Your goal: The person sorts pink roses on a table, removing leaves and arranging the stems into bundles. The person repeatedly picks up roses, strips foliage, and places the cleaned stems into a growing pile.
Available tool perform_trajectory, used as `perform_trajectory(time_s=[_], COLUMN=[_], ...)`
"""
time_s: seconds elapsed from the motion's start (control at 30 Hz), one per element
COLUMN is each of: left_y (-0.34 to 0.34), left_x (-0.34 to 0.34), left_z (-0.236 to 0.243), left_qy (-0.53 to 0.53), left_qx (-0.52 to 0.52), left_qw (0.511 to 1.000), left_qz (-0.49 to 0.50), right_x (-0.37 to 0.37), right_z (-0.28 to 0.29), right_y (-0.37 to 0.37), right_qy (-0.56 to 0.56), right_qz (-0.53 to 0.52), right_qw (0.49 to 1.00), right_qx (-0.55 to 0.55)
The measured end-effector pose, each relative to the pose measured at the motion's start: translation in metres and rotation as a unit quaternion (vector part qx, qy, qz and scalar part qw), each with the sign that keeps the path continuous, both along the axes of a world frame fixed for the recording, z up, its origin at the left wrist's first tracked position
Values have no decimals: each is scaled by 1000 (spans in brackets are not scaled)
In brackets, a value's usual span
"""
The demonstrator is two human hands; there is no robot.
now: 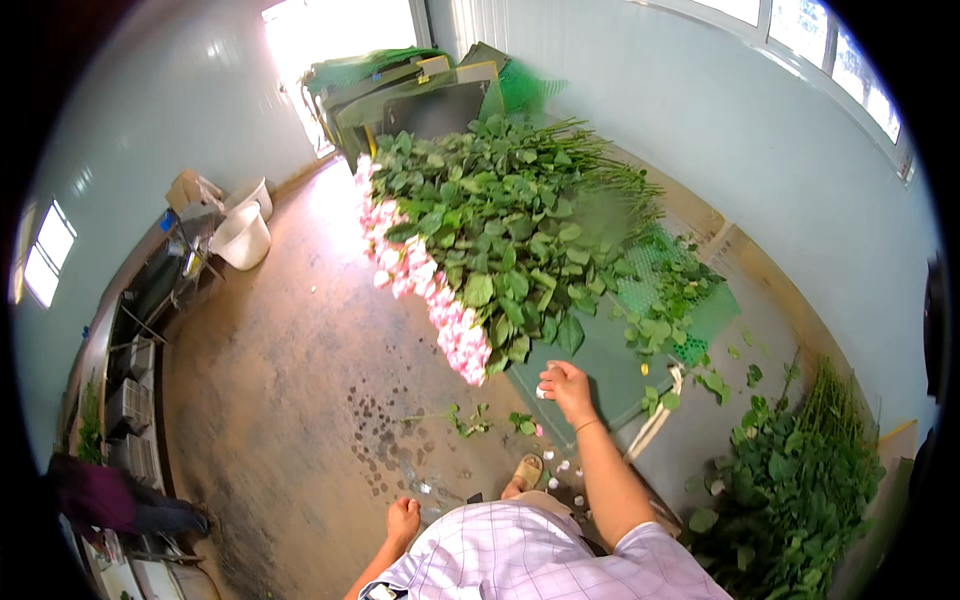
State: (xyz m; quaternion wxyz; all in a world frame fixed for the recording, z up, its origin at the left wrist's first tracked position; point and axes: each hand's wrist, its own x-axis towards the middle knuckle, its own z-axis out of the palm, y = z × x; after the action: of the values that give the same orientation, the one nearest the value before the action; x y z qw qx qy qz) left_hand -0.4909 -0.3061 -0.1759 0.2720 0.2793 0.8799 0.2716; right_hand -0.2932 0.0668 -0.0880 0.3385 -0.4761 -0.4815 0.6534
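My right hand (565, 390) is held over a dark green board (600, 372), fingers curled, with a small white thing at them that I cannot make out. Just beyond it lies a large pile of leafy stems (530, 230) with pink rose heads (440, 320) along its left edge. Green mesh (700, 305) lies under loose leaves at the pile's right. My left hand (403, 518) hangs low beside my body with fingers curled; what it holds, if anything, is hidden.
Another leafy bundle (800, 470) is at the lower right. Stacked boards (420, 85) stand behind the pile. White buckets (240, 235) and a bench with crates (130, 400) line the left wall. Another person (115, 495) is at lower left. Fallen stems (465, 420) lie on the floor.
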Motion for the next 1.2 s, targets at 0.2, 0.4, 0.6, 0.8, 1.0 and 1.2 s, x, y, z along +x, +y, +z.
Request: perform_trajectory(time_s=[0.2,0.4,0.6,0.8,1.0,1.2], left_y=[201,404,458,478,486,468], left_x=[-22,5,7,-11,-25,-11], left_z=[154,220,195,214,247,226], left_qy=[217,298,381,268,193,197], left_qx=[151,179,-79,11,47,69], left_qw=[946,886,863,904,909,896], left_qz=[-186,-307,-323,-332,-366,-392], right_x=[-36,-84,-85,-93,-71,-83], right_z=[-20,-18,17,3,26,1], right_y=[66,90,107,144,144,118], right_qy=[100,161,254,316,346,475], right_qz=[-68,-73,-72,46,86,-39], right_qw=[992,984,940,901,926,856], right_qx=[-42,-27,-216,-292,-122,-200])
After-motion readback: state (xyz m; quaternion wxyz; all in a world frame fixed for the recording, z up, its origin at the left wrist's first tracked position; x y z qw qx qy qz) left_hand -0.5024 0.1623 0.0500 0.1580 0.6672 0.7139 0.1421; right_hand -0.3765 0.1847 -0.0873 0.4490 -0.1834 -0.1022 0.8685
